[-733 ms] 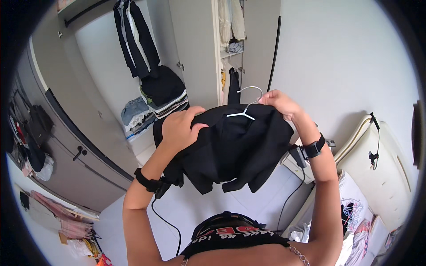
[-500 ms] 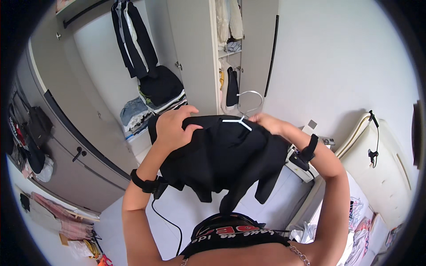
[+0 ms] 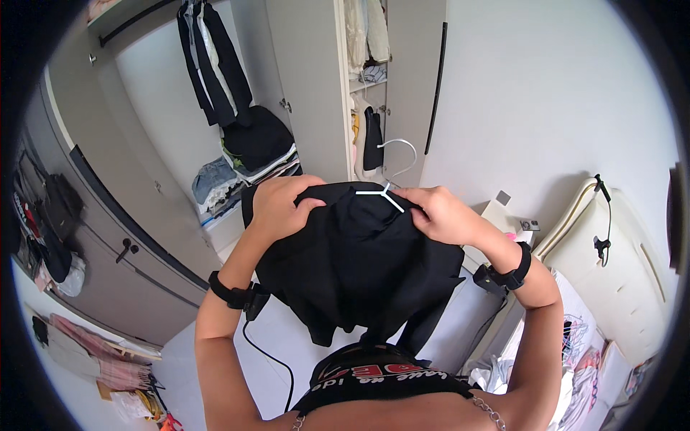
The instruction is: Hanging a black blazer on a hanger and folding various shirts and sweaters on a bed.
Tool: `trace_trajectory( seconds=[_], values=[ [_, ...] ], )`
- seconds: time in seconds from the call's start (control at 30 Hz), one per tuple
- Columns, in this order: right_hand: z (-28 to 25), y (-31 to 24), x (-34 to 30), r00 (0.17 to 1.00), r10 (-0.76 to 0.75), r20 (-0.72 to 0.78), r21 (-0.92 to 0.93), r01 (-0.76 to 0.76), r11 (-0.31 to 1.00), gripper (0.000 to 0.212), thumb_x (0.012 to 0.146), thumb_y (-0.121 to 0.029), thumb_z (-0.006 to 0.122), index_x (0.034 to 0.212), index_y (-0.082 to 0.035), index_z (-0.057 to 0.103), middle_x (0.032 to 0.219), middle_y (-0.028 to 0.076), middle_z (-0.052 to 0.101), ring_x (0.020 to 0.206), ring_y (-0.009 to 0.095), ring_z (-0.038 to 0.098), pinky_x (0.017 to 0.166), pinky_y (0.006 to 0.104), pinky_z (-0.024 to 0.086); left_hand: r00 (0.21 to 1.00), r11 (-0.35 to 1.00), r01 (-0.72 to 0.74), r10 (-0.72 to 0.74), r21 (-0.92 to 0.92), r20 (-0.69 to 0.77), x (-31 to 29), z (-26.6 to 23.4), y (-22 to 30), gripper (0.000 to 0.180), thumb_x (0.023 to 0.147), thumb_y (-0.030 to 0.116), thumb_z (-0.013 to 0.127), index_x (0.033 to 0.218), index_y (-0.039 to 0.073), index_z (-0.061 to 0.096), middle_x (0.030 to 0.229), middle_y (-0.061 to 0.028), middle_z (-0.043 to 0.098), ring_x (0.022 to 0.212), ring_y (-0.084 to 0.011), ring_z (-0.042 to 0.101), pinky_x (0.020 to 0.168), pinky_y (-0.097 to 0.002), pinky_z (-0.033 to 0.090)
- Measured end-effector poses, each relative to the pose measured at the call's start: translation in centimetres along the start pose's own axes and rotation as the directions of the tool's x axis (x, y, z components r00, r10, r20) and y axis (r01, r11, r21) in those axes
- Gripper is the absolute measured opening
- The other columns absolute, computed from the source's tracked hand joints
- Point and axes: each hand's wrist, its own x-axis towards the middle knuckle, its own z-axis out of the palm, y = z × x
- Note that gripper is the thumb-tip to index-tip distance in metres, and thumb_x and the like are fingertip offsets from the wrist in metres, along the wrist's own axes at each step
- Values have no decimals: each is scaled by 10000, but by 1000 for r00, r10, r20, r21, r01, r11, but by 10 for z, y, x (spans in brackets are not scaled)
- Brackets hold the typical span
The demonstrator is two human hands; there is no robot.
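Observation:
A black garment (image 3: 359, 280) hangs in front of me on a white hanger (image 3: 379, 192). The hanger's middle shows at the neck opening, and its hook (image 3: 415, 154) sticks up toward the wardrobe; the hanger's arms are hidden under the cloth. My left hand (image 3: 284, 208) is closed on the garment's left shoulder, thumb on the near side. Just right of the neck, my right hand (image 3: 440, 214) pinches the garment's upper edge, its fingers close beside the hanger. Loose folds and sleeve-like ends hang down below.
An open wardrobe (image 3: 309, 79) stands ahead, with hanging clothes (image 3: 212, 68) and folded clothes (image 3: 215, 183) at left. A bed with a cream headboard (image 3: 611, 244) is at the right. A grey door (image 3: 108, 237) stands at the left. From my left wristband runs a black cable (image 3: 277, 355).
My right hand has shifted from the hanger's neck onto the garment's right shoulder area, fingers now bent over the cloth. The garment's lower folds have swung. My left hand keeps its hold.

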Motion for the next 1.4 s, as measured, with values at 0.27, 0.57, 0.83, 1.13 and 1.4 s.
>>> trace_trajectory(
  seconds=[0.27, 0.57, 0.83, 1.13, 1.4],
  values=[
    [-30, 19, 3, 955, 22, -296, -293, -113, 949, 87, 764, -80, 607, 837, -37, 630, 774, 163, 623, 716, 342, 606, 608, 414, 480, 1000, 999, -25, 26, 31, -8, 8, 6, 14, 274, 726, 280, 678, 931, 106, 628, 699, -90, 622, 623, -274, 589, 559, -330, 440],
    [-78, 14, 23, 967, 256, 0, -228, -249, 941, 263, 900, -251, 509, 1018, -38, 611, 777, 131, 640, 628, 253, 557, 658, 316, 468, 993, 993, 108, -109, -50, -36, 2, 17, 6, 287, 706, 291, 702, 929, 125, 629, 704, -84, 626, 627, -272, 590, 572, -339, 441],
    [-45, 9, 57, 967, 198, 163, 698, -254, 669, 300, 969, -288, 386, 983, -40, 555, 598, -18, 470, 551, 70, 414, 548, 212, 380, 965, 961, 245, -228, -127, 131, 9, 25, -3, 278, 695, 154, 692, 942, 52, 617, 887, -93, 638, 833, -264, 616, 755, -298, 461],
    [-23, 19, 85, 944, 325, 56, 672, -276, 687, 270, 951, -221, 436, 808, -24, 553, 507, -32, 349, 466, 72, 339, 477, 245, 392, 942, 997, 20, -43, -71, -334, 8, 62, 14, 381, 715, 104, 622, 1088, 76, 547, 971, -131, 486, 934, -303, 480, 812, -393, 389],
    [-26, 10, 86, 936, 336, 99, 578, -329, 746, 268, 957, -220, 415, 829, -20, 539, 509, -21, 363, 464, 83, 352, 487, 253, 395, 950, 954, 285, -269, 93, -155, -7, 101, -2, 632, 600, -42, 642, 1196, 45, 449, 934, -159, 410, 923, -354, 472, 799, -402, 424]
  ],
)
